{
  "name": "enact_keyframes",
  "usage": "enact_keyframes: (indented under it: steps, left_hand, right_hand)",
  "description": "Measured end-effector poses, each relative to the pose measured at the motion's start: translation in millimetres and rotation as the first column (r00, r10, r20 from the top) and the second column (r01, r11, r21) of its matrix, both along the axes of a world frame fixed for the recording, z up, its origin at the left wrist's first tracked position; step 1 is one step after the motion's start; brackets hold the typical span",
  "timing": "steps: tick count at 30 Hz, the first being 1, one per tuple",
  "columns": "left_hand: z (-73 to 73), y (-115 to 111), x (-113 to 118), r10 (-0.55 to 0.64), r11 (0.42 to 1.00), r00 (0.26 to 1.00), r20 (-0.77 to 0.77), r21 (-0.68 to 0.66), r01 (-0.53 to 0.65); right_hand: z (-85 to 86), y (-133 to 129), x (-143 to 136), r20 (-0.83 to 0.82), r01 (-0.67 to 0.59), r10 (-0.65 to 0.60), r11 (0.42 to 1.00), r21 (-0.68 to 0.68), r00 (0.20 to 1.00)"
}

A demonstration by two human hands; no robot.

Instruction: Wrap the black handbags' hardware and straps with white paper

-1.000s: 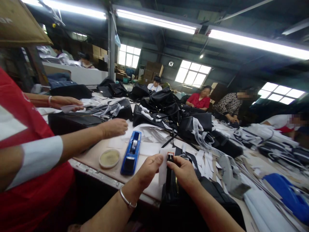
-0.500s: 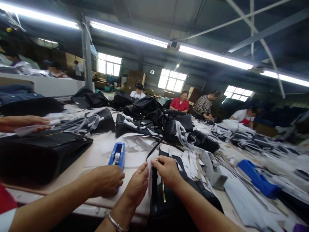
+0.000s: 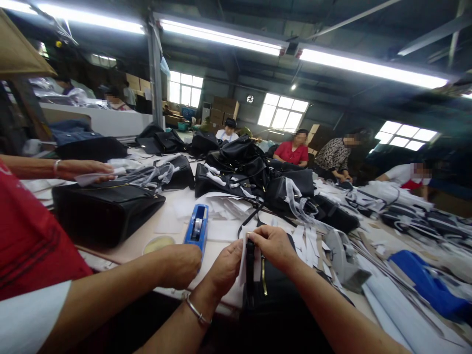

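Observation:
A black bag [image 3: 282, 290] with a gold zip stands at the table's near edge in front of me. My left hand [image 3: 225, 263], with a bangle at the wrist, pinches a white paper strip [image 3: 243, 263] against the bag's black strap [image 3: 250, 270]. My right hand [image 3: 275, 246] is closed on the top of that strap, at a small gold-coloured buckle [image 3: 250, 234]. Fingertips of both hands nearly meet there. Part of the buckle is hidden by my right fingers.
At my left, a co-worker's hand [image 3: 182, 265] is at a blue tape dispenser [image 3: 197, 228]; the other hand [image 3: 86, 170] holds white sheet over a black bag [image 3: 106, 209]. Black bags [image 3: 236, 167] are piled ahead. A grey tape dispenser [image 3: 344, 260] and paper strips [image 3: 308, 243] lie right.
The view has swung left, so everything sits further right, and more of the co-worker's red clothing shows. My hands keep their grip on the strap and paper.

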State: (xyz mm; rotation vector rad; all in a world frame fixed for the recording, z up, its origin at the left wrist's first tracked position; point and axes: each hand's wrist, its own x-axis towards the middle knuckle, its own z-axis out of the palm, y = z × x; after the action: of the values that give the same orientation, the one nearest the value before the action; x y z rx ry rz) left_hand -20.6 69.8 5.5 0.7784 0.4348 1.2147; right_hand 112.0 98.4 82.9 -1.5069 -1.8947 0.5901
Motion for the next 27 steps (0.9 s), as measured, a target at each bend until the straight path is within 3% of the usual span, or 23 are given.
enact_keyframes:
  steps: [7,14,18,23,27]
  left_hand:
    - [-11.5,2.4,-7.3,-0.047,0.997,0.994,-0.096,0.048,0.052]
    - [6.8,-6.6,0.5,0.187,0.976,0.959,-0.211,0.149,-0.157]
    - [15.0,-13.2,0.2,0.230,0.963,0.916,-0.328,0.212,-0.166]
    - [16.8,-14.3,2.8,0.335,0.928,0.844,-0.418,0.303,-0.218]
    - [13.1,-9.9,5.5,0.345,0.934,0.831,-0.437,0.242,-0.261]
  right_hand:
    - [-3.9,-1.3,-2.9,-0.058,-0.007,0.004,0.999,-0.035,0.998]
    - [-6.7,-3.7,-1.0,-0.066,0.058,-0.060,0.998,-0.031,0.996]
    - [-3.9,-8.8,-2.0,-0.112,0.045,-0.050,0.998,-0.050,0.992]
    - [-0.1,-13.6,-1.4,-0.140,0.015,-0.025,0.997,-0.074,0.990]
    - [-2.9,-13.6,10.5,-0.192,0.001,-0.011,0.999,-0.053,0.981]
